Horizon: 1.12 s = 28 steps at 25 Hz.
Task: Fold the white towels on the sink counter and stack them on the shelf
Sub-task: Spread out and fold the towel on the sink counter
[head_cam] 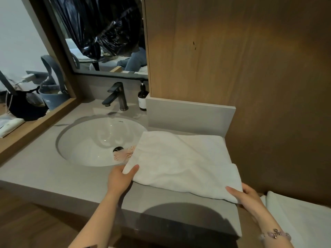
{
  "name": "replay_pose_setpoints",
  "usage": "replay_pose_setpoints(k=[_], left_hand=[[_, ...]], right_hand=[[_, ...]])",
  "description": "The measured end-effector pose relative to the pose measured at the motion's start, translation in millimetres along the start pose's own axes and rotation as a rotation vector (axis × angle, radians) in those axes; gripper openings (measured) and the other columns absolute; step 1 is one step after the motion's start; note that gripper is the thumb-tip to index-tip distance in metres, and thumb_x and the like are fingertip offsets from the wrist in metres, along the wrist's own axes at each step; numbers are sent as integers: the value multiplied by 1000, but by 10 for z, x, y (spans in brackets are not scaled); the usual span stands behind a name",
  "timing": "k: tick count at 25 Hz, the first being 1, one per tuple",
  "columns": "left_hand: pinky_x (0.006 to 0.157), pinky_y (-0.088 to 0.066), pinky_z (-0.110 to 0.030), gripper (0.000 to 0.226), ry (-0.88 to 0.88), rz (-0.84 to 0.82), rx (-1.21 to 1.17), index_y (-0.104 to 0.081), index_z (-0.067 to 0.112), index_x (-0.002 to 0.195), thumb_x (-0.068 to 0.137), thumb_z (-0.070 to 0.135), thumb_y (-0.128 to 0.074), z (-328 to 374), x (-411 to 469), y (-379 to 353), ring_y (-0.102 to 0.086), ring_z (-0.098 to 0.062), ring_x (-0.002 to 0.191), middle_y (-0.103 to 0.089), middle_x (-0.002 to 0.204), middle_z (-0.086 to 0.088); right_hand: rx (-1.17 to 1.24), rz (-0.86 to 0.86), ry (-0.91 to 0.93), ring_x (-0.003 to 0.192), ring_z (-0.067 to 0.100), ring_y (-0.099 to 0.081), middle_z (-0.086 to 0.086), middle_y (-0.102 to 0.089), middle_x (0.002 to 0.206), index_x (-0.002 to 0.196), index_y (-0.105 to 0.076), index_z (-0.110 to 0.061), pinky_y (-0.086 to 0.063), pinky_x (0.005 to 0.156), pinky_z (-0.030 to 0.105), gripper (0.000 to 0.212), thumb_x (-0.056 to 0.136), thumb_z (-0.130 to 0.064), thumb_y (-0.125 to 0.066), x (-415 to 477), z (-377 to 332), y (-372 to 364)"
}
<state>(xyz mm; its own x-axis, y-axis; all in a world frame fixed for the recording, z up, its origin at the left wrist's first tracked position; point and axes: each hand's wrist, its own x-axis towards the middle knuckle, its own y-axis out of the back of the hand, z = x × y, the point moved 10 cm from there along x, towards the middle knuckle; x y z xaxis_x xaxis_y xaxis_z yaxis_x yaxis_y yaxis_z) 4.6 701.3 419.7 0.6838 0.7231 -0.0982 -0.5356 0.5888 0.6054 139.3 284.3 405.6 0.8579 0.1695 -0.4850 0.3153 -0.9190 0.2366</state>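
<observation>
Soft white terry towel [180, 160], limp and light, likely to sag. Left hand [120, 179] pinches its 7 o'clock corner; right hand [246, 196] grips its 5 o'clock corner.

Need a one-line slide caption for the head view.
Left hand and right hand each hold a near corner of the white towel spread on the sink counter, overlapping the basin.

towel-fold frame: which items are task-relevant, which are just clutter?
In the job:
white towel, on the sink counter
left hand and right hand, each gripping a near corner of it
second white towel, lower right, beside the counter

Lying about:
faucet
soap bottle
basin
mirror
black bag, far left
</observation>
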Motion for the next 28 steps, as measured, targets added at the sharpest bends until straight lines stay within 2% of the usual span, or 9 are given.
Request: replay_pose_setpoints(k=[2, 4, 9, 13, 16, 19, 23, 26, 28], left_hand=[[56, -35, -29, 56, 10, -90, -74, -53, 6, 53, 78, 54, -66, -23, -13, -28, -54, -20, 55, -60, 54, -5], [58, -37, -29, 63, -25, -144, -57, -59, 2, 61, 78, 63, -57, 45, -8, -23, -56, -19, 61, -64, 62, -10], [75, -38, -27, 19, -3, -238, -117, -67, 15, 95, 96, 25, -51, 121, -68, 78, -57, -17, 91, -65, 95, 1], [76, -38, -18, 17, -61, -294, -75, -72, 19, 85, 92, 15, -56, 40, -174, 131, -56, -10, 94, -62, 98, 11], [68, -37, -23, 28, -71, -261, 135, -72, 6, 75, 92, 24, -58, -13, -160, 146, -58, -24, 86, -64, 85, 1], [56, -39, -27, 48, 123, -313, 168, -53, 2, 70, 91, 46, -52, -141, -145, 153, -53, -26, 58, -55, 67, -10], [41, -47, -23, 37, 435, -367, -156, -52, 2, 86, 95, 38, -48, -160, -304, -13, -58, -20, 44, -63, 70, -18], [45, -53, -19, 22, 450, -273, -228, -60, -1, 82, 88, 20, -63, -210, -288, 39, -64, -13, 44, -69, 66, -18], [60, -58, -24, 21, 436, -227, -150, -65, -2, 76, 83, 17, -70, -276, -250, 111, -65, -16, 50, -70, 61, -14]], right_hand=[[8, 26, 36, 85, 12, -56, -2, -61, 93, 101, -58, -18, -42, 61, 25, 17, 86, -17, -66, -10, -29, 6], [-16, 32, 62, 82, 11, -55, -3, -62, 88, 95, -60, -16, -41, 60, 23, 8, 88, -18, -63, 0, -49, 5], [-65, 140, 88, 71, 19, -56, 9, -64, 74, 76, -66, -7, -39, 60, 27, 21, 88, -24, -64, 95, 16, 155], [-146, 188, 50, 62, 21, -51, 5, -54, 57, 57, -56, -13, -36, 57, 28, 35, 88, -28, -64, 170, 0, 200], [-197, 282, 33, 58, 21, -49, 4, -48, 52, 52, -47, -12, -37, 60, 30, 45, 85, -36, -66, 164, -12, 280], [-109, 190, -21, 64, 19, -54, 6, -52, 61, 65, -49, -12, -48, 71, 33, 40, 79, -42, -71, 129, 92, 276], [-106, 36, 6, 79, 21, -60, 7, -63, 83, 85, -59, -10, -50, 70, 31, 24, 79, -28, -74, 38, 39, 111], [-94, 62, -4, 82, 23, -60, 9, -65, 86, 82, -61, -7, -47, 71, 32, 18, 78, -18, -75, 33, 26, 120], [-40, 72, -60, 83, 26, -59, 13, -67, 86, 76, -59, -3, -45, 74, 34, 19, 76, -12, -75, 74, 117, 177]])
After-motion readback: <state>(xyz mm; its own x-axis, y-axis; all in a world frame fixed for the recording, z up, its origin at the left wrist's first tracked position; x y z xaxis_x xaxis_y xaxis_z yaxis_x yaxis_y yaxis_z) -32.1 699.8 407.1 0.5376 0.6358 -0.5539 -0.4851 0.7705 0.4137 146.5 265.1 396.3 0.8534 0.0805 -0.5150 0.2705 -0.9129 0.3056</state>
